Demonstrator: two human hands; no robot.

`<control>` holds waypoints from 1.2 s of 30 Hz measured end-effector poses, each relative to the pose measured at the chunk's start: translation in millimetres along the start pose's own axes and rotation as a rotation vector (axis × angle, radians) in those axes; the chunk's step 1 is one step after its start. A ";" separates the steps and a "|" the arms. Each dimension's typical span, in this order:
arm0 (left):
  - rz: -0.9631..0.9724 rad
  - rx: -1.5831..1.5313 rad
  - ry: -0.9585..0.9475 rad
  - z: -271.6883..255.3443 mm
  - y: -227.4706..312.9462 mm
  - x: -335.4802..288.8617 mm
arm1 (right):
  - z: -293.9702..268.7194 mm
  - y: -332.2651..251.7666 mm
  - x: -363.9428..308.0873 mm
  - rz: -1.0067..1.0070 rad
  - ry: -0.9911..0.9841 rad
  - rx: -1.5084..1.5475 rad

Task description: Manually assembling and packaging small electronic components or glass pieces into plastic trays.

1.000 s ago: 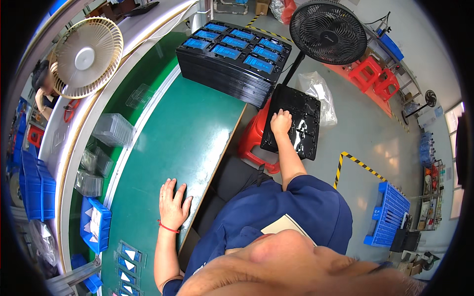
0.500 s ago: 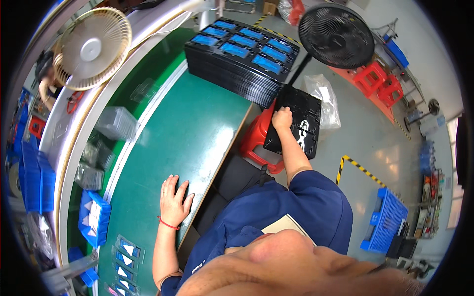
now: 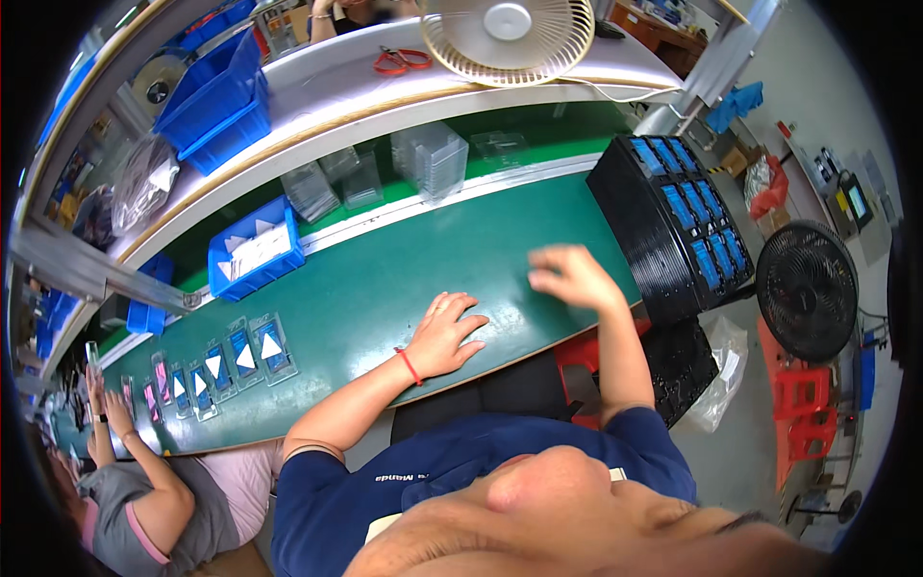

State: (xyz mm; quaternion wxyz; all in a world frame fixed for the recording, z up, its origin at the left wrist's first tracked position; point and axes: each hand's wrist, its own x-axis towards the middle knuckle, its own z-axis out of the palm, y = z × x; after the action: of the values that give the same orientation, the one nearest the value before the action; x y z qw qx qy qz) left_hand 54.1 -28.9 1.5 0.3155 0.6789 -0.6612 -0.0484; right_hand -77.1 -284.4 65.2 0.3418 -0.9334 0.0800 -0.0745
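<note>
My left hand (image 3: 447, 335) lies flat on the green bench top (image 3: 385, 279), fingers spread and nothing in it; a red cord circles its wrist. Over the same surface, further right, my right hand (image 3: 577, 277) hovers with its fingers pointing left. Those fingers are slightly blurred, thumb apart from them, and I see nothing held. Nearest to it is a tall stack of black trays (image 3: 663, 231) at the bench's right end, the top one holding blue pieces in its pockets. To the left, flat clear packs (image 3: 245, 354) with blue and white triangle inserts lie in a row.
A blue bin (image 3: 255, 252) of white papers and clear plastic boxes (image 3: 428, 159) line the bench's back. Above is a shelf with a fan (image 3: 508, 24) and blue bins (image 3: 216, 101). A black tray (image 3: 678, 370) and black fan (image 3: 808, 288) stand right. A co-worker (image 3: 163, 490) sits left.
My right hand has left the black tray beside the bench and moved over the green top. My view has swung left, bringing the co-worker in. The left hand stays on the bench.
</note>
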 end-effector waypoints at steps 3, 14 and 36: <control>-0.065 -0.038 -0.007 8.7 0.4 8.1 | 17.2 43.1 106.5 0.251 0.409 -0.299; -0.039 -0.123 -0.009 3.6 -18.1 -1.2 | 15.8 49.0 166.6 0.584 0.354 -0.480; -0.229 0.252 0.235 3.3 -3.4 14.5 | 34.5 -50.3 151.4 0.026 0.637 -0.427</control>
State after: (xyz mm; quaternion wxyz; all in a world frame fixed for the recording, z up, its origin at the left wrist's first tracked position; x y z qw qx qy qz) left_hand 57.2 -43.8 2.3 0.2955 0.7848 -0.5390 0.0787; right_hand 82.4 -255.2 84.6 0.0985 -0.9125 0.2077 -0.3384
